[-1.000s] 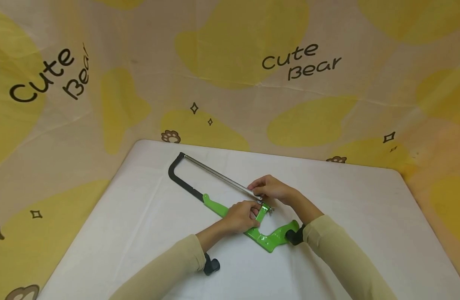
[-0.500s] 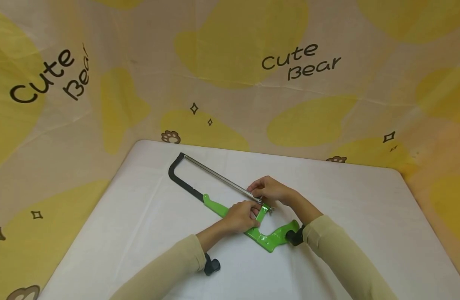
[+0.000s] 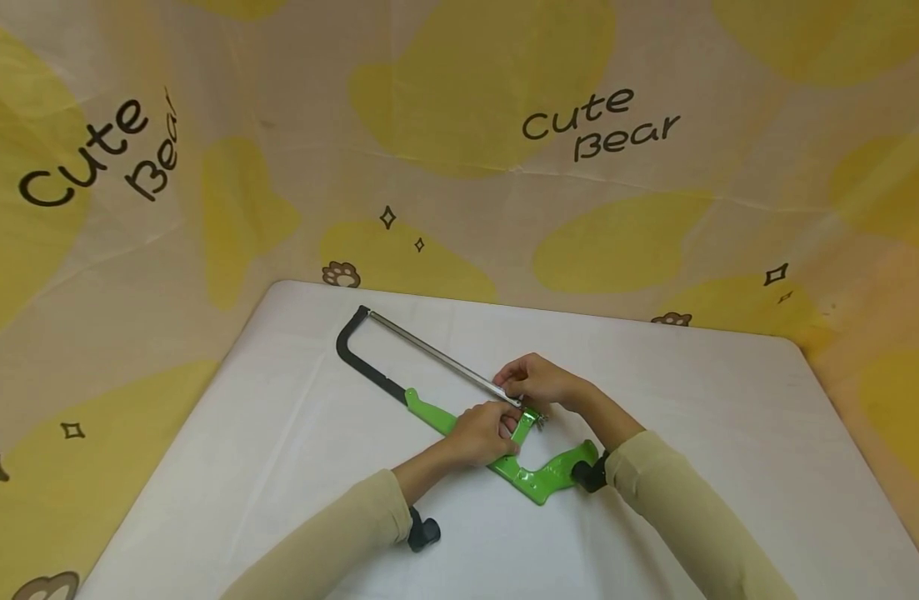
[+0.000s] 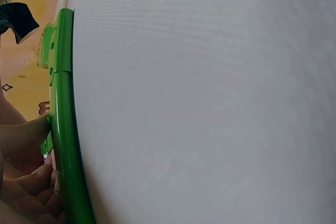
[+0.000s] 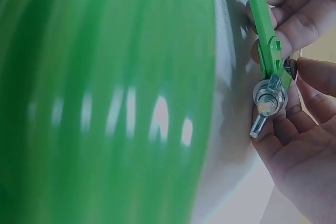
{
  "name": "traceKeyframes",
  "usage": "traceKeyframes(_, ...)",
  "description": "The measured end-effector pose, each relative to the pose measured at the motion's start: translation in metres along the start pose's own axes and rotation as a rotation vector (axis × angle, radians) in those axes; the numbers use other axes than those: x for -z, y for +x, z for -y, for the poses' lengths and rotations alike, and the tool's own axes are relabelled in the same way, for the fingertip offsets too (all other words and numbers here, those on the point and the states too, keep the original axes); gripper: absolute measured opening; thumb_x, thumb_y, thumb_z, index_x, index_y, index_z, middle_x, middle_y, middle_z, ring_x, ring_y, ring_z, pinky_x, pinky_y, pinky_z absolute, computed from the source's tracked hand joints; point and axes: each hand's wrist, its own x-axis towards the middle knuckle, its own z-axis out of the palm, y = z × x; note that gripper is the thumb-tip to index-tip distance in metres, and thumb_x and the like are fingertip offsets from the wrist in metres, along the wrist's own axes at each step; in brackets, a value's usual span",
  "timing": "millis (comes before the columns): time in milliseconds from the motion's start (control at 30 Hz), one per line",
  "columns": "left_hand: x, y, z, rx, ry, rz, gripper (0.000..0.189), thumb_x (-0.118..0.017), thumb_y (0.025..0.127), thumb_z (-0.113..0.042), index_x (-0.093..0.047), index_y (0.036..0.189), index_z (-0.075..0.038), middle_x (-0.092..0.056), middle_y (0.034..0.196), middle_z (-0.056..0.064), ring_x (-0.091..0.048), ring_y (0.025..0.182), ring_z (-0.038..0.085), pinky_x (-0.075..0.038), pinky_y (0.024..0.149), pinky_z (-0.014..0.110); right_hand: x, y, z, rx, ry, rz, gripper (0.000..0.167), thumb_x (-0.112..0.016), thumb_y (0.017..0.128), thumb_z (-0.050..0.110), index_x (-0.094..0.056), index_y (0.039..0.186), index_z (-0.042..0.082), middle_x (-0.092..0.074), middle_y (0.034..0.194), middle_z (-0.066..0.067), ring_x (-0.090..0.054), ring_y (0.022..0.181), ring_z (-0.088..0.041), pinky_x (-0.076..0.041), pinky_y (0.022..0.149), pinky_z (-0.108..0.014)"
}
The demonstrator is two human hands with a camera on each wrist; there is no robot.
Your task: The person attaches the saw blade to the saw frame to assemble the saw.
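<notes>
A hacksaw lies on the table with its black front bow (image 3: 362, 357) toward the far left and its green handle (image 3: 545, 483) toward me. Its silver blade (image 3: 432, 353) runs from the tip of the bow to the green post near the handle. My left hand (image 3: 480, 435) grips the green frame (image 3: 429, 412) at that post, thumb against it. With thumb and fingers my right hand (image 3: 547, 383) pinches the near end of the blade, close by the post. A metal wing nut (image 5: 266, 104) sticks out behind the post in the right wrist view.
The white table (image 3: 294, 500) has a rounded far edge, with a yellow printed cloth (image 3: 459, 192) hanging behind it. Black wrist mounts (image 3: 425, 532) sit under both sleeves; the right one overlaps the saw's handle in the head view.
The near end of the blade, pinched by my right hand, has shifted down slightly toward the green post. My left hand and the saw frame stay put.
</notes>
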Motion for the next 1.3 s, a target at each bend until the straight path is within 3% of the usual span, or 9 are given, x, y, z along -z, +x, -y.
traceKeyframes(667,0.001,-0.001,-0.001,-0.014,-0.007,0.007,0.041,-0.08,0.08,-0.006,-0.065,0.118,-0.001,-0.062,0.089,-0.002,-0.057,0.08,0.008,-0.045,0.077,0.027,0.004,-0.003,-0.004,0.01,-0.049,-0.017,0.026,-0.058,0.094,0.006,-0.067,0.117,-0.003,-0.068,0.105,-0.009,-0.06,0.091,-0.018,-0.051,0.077,-0.031)
traceKeyframes(833,0.002,-0.001,-0.001,-0.019,0.004,0.0,0.04,-0.08,0.081,-0.007,-0.065,0.118,0.0,-0.061,0.088,-0.004,-0.056,0.078,0.006,-0.046,0.076,0.027,0.009,-0.013,-0.006,0.01,-0.071,-0.043,0.03,-0.062,0.095,0.015,-0.067,0.119,-0.002,-0.069,0.101,-0.009,-0.062,0.092,-0.02,-0.05,0.08,-0.034)
traceKeyframes(1067,0.001,0.0,-0.001,-0.009,0.002,0.0,0.042,-0.081,0.08,-0.006,-0.065,0.119,-0.002,-0.062,0.089,-0.003,-0.057,0.079,0.006,-0.046,0.077,0.026,0.012,-0.036,-0.016,0.107,-0.156,-0.043,0.029,-0.062,0.096,0.014,-0.066,0.116,-0.006,-0.068,0.097,-0.008,-0.059,0.087,-0.02,-0.049,0.077,-0.034)
traceKeyframes(1300,0.001,-0.001,-0.001,0.009,0.002,-0.006,0.043,-0.083,0.079,-0.007,-0.066,0.118,-0.004,-0.06,0.088,-0.005,-0.056,0.079,0.006,-0.045,0.076,0.024,0.011,-0.054,-0.03,0.173,-0.222,-0.108,0.025,-0.062,0.096,0.013,-0.066,0.111,-0.007,-0.068,0.095,-0.006,-0.062,0.085,-0.017,-0.051,0.076,-0.03)
